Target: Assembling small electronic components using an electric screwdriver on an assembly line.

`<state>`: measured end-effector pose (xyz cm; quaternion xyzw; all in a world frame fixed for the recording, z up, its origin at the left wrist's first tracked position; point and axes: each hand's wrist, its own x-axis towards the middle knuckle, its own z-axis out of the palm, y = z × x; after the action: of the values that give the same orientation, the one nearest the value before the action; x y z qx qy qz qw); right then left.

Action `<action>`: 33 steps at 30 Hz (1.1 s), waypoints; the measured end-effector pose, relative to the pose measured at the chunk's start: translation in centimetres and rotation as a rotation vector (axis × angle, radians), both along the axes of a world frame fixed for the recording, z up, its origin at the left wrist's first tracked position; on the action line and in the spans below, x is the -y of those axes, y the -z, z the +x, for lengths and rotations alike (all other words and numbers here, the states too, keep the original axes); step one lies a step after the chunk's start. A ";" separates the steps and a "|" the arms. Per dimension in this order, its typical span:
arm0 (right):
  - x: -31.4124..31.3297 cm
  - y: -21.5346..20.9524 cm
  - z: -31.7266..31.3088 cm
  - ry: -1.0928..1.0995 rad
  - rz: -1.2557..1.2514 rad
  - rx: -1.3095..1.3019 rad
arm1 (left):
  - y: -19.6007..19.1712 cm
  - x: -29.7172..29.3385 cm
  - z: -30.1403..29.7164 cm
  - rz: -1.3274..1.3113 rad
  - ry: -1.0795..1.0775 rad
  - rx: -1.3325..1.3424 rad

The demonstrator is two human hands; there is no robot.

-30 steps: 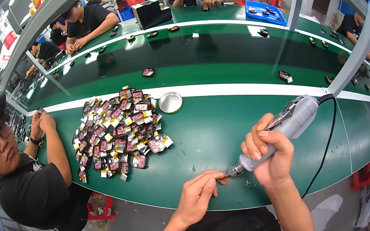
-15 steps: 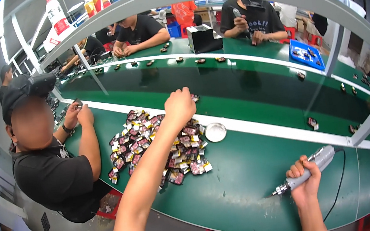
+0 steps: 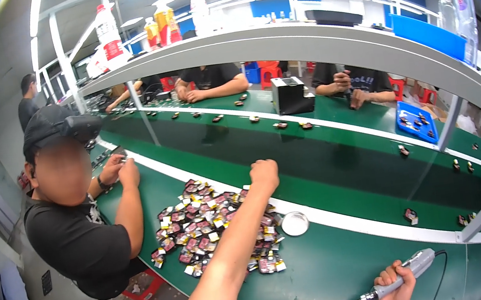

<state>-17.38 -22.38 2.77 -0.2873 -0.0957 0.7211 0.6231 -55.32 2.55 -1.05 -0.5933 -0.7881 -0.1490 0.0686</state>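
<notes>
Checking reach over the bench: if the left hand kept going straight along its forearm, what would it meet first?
The left hand is a fist over the far edge of the pile of small parts. Straight on, it would probably cross the white strip and come over the bare green belt. Its height is unclear.

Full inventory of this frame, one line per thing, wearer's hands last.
small parts: one heap, dark red, white and yellow, on the green table
metal dish: one, silver, right of the heap
black box: one, far side of the belt
blue tray: one, far right
bottles: several, on the overhead shelf
co-worker: one, black shirt and cap, left
left hand: closed, over the heap's far edge
right hand: grips a grey power screwdriver
</notes>
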 end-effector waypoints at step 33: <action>6.5 0.3 -1.6 -0.074 0.076 -0.031 | -1.4 32.4 13.6 0.067 0.873 0.120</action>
<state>-18.99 -28.91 2.46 -0.2484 -0.1237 0.7439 0.6079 -41.68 -29.88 0.35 -0.8585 -0.4607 -0.2238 -0.0272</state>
